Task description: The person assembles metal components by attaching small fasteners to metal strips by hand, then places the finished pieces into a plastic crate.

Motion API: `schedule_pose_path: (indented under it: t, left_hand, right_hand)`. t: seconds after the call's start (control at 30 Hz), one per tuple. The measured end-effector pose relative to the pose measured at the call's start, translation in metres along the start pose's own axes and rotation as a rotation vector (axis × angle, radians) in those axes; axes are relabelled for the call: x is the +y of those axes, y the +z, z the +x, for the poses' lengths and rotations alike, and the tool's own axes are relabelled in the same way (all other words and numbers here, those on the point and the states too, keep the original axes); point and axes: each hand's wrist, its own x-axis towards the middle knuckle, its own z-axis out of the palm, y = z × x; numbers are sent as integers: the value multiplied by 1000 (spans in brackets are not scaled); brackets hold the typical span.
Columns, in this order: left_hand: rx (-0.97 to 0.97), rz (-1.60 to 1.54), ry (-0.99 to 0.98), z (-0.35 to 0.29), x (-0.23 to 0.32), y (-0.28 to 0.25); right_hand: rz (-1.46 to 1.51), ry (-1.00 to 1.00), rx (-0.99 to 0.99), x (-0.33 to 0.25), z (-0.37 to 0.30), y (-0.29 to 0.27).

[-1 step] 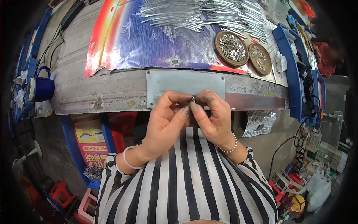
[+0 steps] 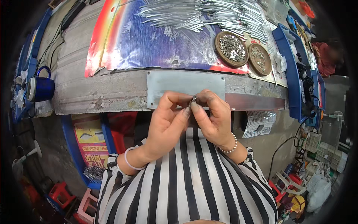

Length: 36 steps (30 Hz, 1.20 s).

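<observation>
Both hands meet over the front edge of a grey metal plate (image 2: pixel 175 83) on the bench. My left hand (image 2: pixel 167 123) pinches with thumb and forefinger at a small, shiny metal piece (image 2: pixel 193 99). From the other side, my right hand (image 2: pixel 214 117) pinches the same piece between thumb and forefinger. Fingertips cover most of it, so its exact kind is hidden. Beyond the hands, a round brown dish (image 2: pixel 232 48) holds many small silvery discs. Beside it, a second brown dish (image 2: pixel 260 59) contains tiny metal parts. Many thin silvery strips (image 2: pixel 175 15) lie in a pile farther back.
A worn, colourful sheet (image 2: pixel 149 48) covers part of the bench. Blue bins (image 2: pixel 294 74) stand at the right, and a blue mug (image 2: pixel 41 86) at the left. A blue tray (image 2: pixel 69 138) hangs below the bench's left side. Another person (image 2: pixel 325 58) is at the far right.
</observation>
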Motion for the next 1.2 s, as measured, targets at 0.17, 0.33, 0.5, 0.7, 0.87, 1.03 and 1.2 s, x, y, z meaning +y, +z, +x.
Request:
schedule_pose_path:
  t: [0.17, 0.33, 0.5, 0.7, 0.87, 1.03, 1.2]
  left_hand:
    - [48, 198, 245, -5, -24, 4]
    - [32, 246, 284, -6, -28, 3]
    - [83, 207, 327, -2, -41, 0]
    - [23, 44, 300, -4, -39, -2]
    - [84, 110, 296, -5, -39, 2]
    - [154, -23, 235, -6, -43, 2]
    - [138, -3, 248, -7, -49, -3]
  right_hand:
    - [55, -123, 106, 5, 3, 13]
    - [-107, -278, 189, 18, 3, 20]
    - [-257, -290, 184, 19, 1, 22]
    - [293, 92, 122, 19, 0, 21]
    - [152, -284, 240, 31, 2, 30]
    - [16, -408, 107, 36, 5, 28]
    - [1, -258, 195, 25, -1, 35]
